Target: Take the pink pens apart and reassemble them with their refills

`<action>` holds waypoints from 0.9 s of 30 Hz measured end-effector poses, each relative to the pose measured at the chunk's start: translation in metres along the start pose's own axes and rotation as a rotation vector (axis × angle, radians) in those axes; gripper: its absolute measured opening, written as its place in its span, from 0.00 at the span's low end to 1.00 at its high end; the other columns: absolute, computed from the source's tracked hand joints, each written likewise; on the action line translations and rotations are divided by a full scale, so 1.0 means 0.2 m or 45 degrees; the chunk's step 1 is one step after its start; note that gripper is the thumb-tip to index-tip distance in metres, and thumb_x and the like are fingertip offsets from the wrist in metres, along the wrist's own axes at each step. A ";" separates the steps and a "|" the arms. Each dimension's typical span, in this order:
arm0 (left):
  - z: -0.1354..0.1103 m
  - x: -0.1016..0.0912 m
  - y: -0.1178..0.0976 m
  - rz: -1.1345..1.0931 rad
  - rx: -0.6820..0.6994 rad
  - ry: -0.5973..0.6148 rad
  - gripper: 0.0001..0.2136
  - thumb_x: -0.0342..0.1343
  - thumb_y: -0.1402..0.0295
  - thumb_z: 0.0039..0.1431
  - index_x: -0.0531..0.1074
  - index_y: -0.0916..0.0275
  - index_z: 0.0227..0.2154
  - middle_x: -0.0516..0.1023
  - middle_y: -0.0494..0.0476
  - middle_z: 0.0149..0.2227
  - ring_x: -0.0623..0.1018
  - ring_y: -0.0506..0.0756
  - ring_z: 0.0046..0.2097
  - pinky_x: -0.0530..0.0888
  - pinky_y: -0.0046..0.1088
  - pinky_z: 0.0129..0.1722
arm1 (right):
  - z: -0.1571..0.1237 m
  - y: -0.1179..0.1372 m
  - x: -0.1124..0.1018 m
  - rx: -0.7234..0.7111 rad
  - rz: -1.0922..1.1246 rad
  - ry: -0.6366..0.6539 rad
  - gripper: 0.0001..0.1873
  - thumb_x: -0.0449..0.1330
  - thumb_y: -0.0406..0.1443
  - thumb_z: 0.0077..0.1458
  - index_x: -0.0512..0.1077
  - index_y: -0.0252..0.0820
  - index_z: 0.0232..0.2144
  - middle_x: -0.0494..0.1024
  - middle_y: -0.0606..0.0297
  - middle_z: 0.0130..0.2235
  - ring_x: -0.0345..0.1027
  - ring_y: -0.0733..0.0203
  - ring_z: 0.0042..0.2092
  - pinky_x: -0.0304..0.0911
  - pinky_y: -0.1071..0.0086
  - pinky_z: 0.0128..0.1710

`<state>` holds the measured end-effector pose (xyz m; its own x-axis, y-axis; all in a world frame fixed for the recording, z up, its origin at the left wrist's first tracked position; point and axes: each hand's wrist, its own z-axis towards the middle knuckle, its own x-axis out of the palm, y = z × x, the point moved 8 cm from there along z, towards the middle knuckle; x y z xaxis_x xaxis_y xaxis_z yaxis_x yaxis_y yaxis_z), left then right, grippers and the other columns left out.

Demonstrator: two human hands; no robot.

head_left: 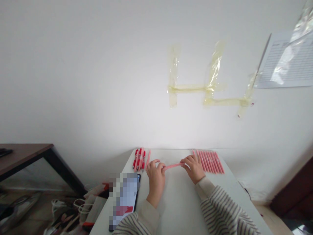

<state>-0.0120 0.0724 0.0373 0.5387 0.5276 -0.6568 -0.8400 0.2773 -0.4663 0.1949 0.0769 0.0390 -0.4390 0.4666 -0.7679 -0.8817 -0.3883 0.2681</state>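
Note:
A slim pink pen-like stick (173,165) is stretched level between my two hands, above the white table. My left hand (156,176) pinches its left end with thumb and fingertips. At the other end, the fingertips of my right hand (195,168) close on it. Just beyond my left hand lies a single pink stick (148,158), and left of that is a small group of red pens (139,160) with pink ones among them. Several similar pink sticks (211,161) lie side by side in a slanted row, right of my right hand.
A phone (129,192), partly blurred out, rests at the left of the white table (182,209). The wall (97,81) rises right behind the table. Bags and cords (83,209) crowd the floor at left, beside a brown desk (26,153).

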 end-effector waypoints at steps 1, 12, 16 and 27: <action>0.00 0.00 0.00 0.007 0.000 -0.001 0.06 0.57 0.70 0.57 0.79 0.56 0.30 0.72 0.57 0.46 0.68 0.60 0.52 0.67 0.48 0.56 | 0.00 0.00 0.00 -0.005 -0.007 -0.005 0.09 0.57 0.43 0.64 0.76 0.53 0.40 0.79 0.65 0.40 0.66 0.53 0.50 0.54 0.48 0.59; 0.00 0.00 0.01 0.041 0.004 -0.022 0.05 0.59 0.67 0.57 0.80 0.54 0.31 0.72 0.58 0.46 0.68 0.61 0.52 0.68 0.50 0.56 | 0.00 -0.01 0.02 -0.003 0.071 0.002 0.11 0.54 0.44 0.66 0.76 0.52 0.39 0.79 0.64 0.39 0.66 0.53 0.50 0.55 0.49 0.58; -0.01 0.02 0.02 0.084 -0.008 0.027 0.05 0.60 0.67 0.56 0.81 0.52 0.33 0.72 0.58 0.48 0.67 0.62 0.53 0.66 0.53 0.57 | 0.00 -0.02 0.00 0.014 0.061 -0.021 0.11 0.53 0.42 0.66 0.77 0.53 0.40 0.79 0.64 0.40 0.66 0.53 0.50 0.54 0.48 0.58; -0.01 0.02 0.00 0.090 0.019 0.049 0.04 0.62 0.67 0.54 0.79 0.55 0.26 0.73 0.58 0.46 0.68 0.63 0.52 0.67 0.56 0.55 | -0.01 -0.04 0.04 0.029 0.004 0.022 0.11 0.53 0.43 0.66 0.75 0.52 0.38 0.78 0.64 0.40 0.65 0.52 0.51 0.43 0.39 0.63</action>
<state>-0.0089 0.0728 0.0330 0.4800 0.5149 -0.7103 -0.8767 0.2527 -0.4093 0.1985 0.0823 0.0301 -0.4387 0.4516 -0.7769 -0.8842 -0.3714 0.2834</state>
